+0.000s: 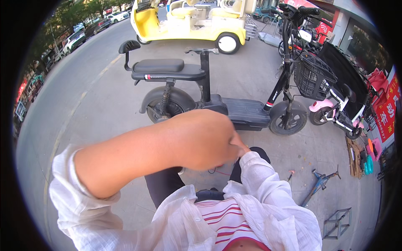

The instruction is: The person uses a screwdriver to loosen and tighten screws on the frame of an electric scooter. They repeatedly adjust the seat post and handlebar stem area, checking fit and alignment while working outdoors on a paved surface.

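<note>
My left hand (206, 140), blurred, reaches across in front of me with its fingers curled inward. It meets the cuff of my white right shirt sleeve (255, 165); whatever its fingers hold is hidden. Most of my right hand (238, 144) lies behind the left one, with only a narrow strip of skin showing above the cuff. My left sleeve (69, 173) is bunched near the elbow, leaving that forearm bare. Just beyond both hands stands a black electric scooter (247, 111) with a padded rear seat (159, 65) and a front basket (314, 75).
A yellow open-sided vehicle (188, 25) is parked behind the scooter. To the right are a small pink-and-white bike (331, 108), a blue metal frame piece (320, 184), a grey metal frame (337, 224) and a red sign (385, 113). A road with parked cars runs along the left.
</note>
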Motion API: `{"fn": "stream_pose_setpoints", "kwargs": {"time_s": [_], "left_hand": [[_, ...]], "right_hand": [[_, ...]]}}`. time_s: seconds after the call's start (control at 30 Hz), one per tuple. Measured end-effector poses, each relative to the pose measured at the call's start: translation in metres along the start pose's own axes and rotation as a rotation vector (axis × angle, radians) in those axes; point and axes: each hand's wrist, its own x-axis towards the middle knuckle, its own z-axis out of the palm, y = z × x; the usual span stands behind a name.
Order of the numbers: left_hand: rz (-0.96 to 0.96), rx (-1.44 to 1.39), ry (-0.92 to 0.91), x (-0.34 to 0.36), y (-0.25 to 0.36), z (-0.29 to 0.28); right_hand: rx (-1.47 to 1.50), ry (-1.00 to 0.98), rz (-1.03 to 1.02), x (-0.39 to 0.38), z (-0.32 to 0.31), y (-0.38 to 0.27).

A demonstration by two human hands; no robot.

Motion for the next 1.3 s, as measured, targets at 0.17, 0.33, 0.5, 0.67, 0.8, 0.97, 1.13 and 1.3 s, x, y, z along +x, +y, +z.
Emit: {"fn": "stream_pose_setpoints", "kwargs": {"time_s": [0.17,0.33,0.5,0.67,0.8,0.97,1.13,1.3], "left_hand": [[-0.144,0.431,0.365,0.032,-0.098,0.052],[-0.251,0.376,0.277,0.096,-0.141,0.106],[0.077,0.246,0.616,0.134,-0.179,0.158],[-0.132,0.264,0.037,0.099,-0.173,0.097],[-0.097,-0.153,0.264,0.073,-0.308,0.096],[-0.486,-1.295,0.533,0.032,-0.516,0.129],[-0.809,-1.748,1.089,0.011,-0.675,0.244],[-1.036,-1.719,1.397,0.060,-0.783,0.286]], "right_hand": [[-0.033,0.320,-0.323,-0.009,-0.062,-0.122],[-0.041,0.408,-0.676,-0.050,-0.081,-0.255],[-0.246,0.359,-0.963,-0.044,-0.059,-0.287],[-0.475,0.259,-0.896,0.038,-0.041,-0.256],[-0.574,0.115,-0.749,0.099,-0.019,-0.255],[-0.623,0.133,-0.785,0.212,0.015,-0.265],[-0.706,0.010,-0.940,0.314,0.066,-0.268],[-0.605,-0.225,-0.908,0.387,0.093,-0.271]]}}
